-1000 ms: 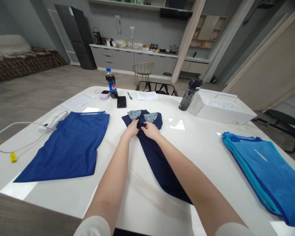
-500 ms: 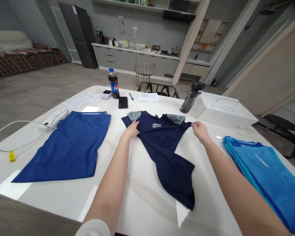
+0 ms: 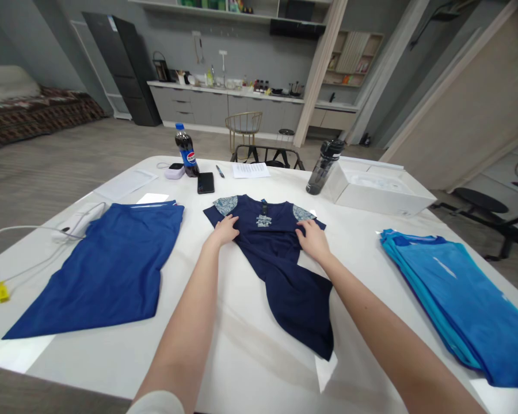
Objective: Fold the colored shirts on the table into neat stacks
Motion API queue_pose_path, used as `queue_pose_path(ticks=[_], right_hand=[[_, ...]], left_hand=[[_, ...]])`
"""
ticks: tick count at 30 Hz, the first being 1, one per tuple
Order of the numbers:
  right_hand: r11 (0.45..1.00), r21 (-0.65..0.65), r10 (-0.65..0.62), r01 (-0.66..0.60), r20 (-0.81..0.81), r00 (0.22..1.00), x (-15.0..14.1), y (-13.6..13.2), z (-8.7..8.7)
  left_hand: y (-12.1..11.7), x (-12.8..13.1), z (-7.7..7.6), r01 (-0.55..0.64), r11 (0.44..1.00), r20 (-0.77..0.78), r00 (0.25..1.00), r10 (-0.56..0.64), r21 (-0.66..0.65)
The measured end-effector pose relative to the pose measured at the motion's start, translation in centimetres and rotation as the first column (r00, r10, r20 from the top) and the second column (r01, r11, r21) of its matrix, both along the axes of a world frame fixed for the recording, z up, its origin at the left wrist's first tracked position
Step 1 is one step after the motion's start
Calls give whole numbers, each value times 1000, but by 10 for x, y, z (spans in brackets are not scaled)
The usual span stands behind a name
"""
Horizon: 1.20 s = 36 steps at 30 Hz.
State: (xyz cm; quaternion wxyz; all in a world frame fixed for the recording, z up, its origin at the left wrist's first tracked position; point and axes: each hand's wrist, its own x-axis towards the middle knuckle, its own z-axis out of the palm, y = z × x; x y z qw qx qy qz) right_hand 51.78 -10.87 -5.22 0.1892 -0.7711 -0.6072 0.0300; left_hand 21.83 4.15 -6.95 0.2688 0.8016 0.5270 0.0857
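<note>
Here the left hand (image 3: 224,230) and right hand (image 3: 313,240) lie flat and apart on a navy T-shirt (image 3: 276,270) with paisley sleeves, spread on a white table (image 3: 250,356) between a folded blue shirt (image 3: 90,276) and a stack of turquoise shirts (image 3: 453,299).

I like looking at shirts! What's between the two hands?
In the head view, a navy short-sleeved shirt lies between the left hand and the right hand, with a small pale printed emblem on it.
</note>
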Motion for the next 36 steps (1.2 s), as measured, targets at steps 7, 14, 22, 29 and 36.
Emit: queue_pose_path(ticks=[7,14,22,29,36], right_hand=[[972,-229,-44,50,31,999,12,4,-18],[919,-384,-94,89,5,996,68,35,-23],[972,-207,-93,115,112,989,67,36,-33],[988,-58,-136,142,100,986,61,30,-30],[976,178,-119,124,-37,992,54,9,-29]], left_hand=[[-13,14,-8,-7,998,-44,999,10,59],[-9,48,-12,27,993,-140,990,-10,119],[15,64,7,124,965,-117,988,-99,232],[-105,121,16,541,768,-15,820,-572,342],[-145,117,-8,549,735,-113,824,-555,399]])
